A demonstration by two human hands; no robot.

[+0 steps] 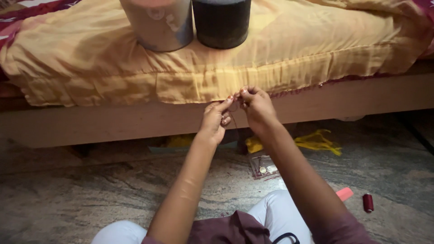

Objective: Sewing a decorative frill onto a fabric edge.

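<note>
1. Thread point(234, 118), dark and very thin, hangs in a faint line from between the two hands down toward the floor; it is hard to follow and its lower end cannot be made out.
2. Left hand point(216, 121) is raised in front of the bed edge, thumb and forefinger pressed together in a pinch on the thread, the other fingers curled loosely.
3. Right hand point(256, 106) sits just beside it, fingertips nearly touching the left, also pinching at the same spot; whether a needle is held there cannot be told.
4. Both hands hover just below the hem of the yellow bedsheet point(190, 72), in front of the wooden bed frame point(113, 122).
5. On the bed above stand a pale bucket point(158, 25) and a dark bucket point(221, 22), touching side by side near the mattress edge.
6. On the stone floor point(90, 190) below the hands lies a small clear box point(264, 167); yellow cloth point(316, 141) lies under the bed frame to the right.
7. A dark red thread spool point(368, 203) and a pink object point(344, 194) lie well apart from the hands, on the right beside the person's knee.
8. Open floor spreads to the left of the arms; the gap between hands and bed frame is narrow.
</note>
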